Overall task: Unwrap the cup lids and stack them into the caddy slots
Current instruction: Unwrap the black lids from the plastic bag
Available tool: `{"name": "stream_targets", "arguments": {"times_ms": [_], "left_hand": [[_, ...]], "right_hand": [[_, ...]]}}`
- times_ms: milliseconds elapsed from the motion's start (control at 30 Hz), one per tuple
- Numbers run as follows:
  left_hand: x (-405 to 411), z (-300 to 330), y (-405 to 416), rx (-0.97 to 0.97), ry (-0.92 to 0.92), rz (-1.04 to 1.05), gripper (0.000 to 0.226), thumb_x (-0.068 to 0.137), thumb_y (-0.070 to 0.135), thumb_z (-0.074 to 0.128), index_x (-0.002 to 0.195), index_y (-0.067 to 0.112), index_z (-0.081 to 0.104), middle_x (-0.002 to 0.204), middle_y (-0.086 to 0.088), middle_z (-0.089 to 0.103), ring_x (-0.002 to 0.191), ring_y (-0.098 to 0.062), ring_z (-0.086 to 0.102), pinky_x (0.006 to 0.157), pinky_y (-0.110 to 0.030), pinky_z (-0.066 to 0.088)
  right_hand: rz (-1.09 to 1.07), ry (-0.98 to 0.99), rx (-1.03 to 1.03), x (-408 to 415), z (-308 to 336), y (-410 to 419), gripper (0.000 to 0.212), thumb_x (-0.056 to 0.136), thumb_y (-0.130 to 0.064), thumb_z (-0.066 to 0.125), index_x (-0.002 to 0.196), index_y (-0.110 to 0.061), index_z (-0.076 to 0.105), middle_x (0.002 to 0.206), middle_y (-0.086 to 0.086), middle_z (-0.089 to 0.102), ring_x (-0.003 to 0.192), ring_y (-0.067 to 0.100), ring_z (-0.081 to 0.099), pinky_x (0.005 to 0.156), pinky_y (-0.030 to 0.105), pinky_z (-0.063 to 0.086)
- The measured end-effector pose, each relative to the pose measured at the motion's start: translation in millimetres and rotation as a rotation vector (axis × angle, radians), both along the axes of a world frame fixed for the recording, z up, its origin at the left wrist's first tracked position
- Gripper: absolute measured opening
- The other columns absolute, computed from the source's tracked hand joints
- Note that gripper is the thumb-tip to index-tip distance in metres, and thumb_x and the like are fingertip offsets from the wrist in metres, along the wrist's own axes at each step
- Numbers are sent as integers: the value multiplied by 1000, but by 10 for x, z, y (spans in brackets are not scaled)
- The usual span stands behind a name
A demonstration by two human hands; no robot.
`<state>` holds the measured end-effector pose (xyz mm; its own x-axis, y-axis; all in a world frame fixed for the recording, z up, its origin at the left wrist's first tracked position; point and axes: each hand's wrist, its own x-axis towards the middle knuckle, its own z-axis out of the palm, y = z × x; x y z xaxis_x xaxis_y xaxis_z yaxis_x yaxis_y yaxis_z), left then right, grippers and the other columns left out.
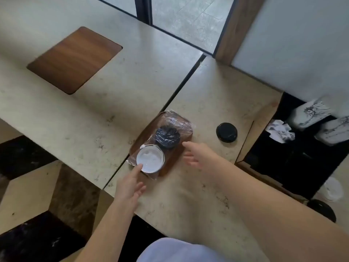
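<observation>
Our left hand (pixel 130 184) reaches forward with fingers straight, the forefinger touching the near rim of the white lids (pixel 150 161). Our right hand (pixel 194 155) hovers spread and relaxed beside the wooden caddy (pixel 170 163), holding nothing. That caddy sits on the pale table (pixel 188 201), its long axis running from near left to far right, plastic wrap (pixel 175 120) over it. Black lids (pixel 167 136) fill its farther slot. One loose black lid (pixel 226 132) lies to the right. We can read no writing.

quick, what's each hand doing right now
Left hand: open, index fingertip touching the white lid stack.
Right hand: open, holding nothing, fingers beside the wooden caddy.
</observation>
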<state>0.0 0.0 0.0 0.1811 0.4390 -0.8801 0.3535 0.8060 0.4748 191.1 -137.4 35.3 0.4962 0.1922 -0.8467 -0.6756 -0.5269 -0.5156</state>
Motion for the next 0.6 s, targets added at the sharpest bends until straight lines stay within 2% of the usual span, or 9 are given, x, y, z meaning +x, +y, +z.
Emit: {"name": "stream_targets", "arguments": {"times_ms": [33,100,167,233,300,433,600], "left_hand": [[27,-28,10,35,29,-26,57,78,36,87,121,13,57,119,-10,60,100,-24,61,71,-38,55],[50,-101,19,64,47,-41,69,77,34,88,133,12,54,129,-11,62,116,-27,61,69,-37,52],[71,-172,16,72,33,-46,66,78,30,87,133,12,55,130,-13,64,121,-29,63,68,-36,51],[85,-232,24,85,49,-65,54,80,26,85,124,13,56,124,-13,68,109,-28,68,70,-37,52],[90,-278,30,98,67,-88,47,80,24,83,118,15,55,119,-14,69,95,-28,69,72,-39,52],[83,-373,58,136,83,-100,38,82,17,76,115,9,59,111,-11,69,79,-25,66,71,-39,51],[126,-391,66,167,34,-139,12,83,6,62,95,7,67,86,-13,71,70,-23,64,61,-34,48]], "right_hand": [[-65,42,26,29,-5,83,52,95,-38,68,136,-11,53,116,10,60,94,23,66,75,35,56],[-135,86,32,97,-18,187,45,93,-38,70,130,-19,55,121,8,57,107,27,62,68,33,53],[-160,95,18,143,-69,253,35,92,-38,72,120,-22,55,117,7,57,112,29,60,65,33,52],[-165,92,-6,177,-126,306,32,92,-36,72,116,-23,54,109,5,56,112,29,60,76,37,55],[-141,77,-22,204,-176,374,29,92,-33,72,113,-22,55,98,2,57,101,27,62,81,39,55],[-80,-9,-66,227,-282,473,15,90,-23,73,87,-18,60,87,4,64,76,22,65,71,36,58],[-101,-30,-62,231,-343,455,11,92,-15,66,85,-18,59,92,6,69,70,19,67,61,28,56]]}}
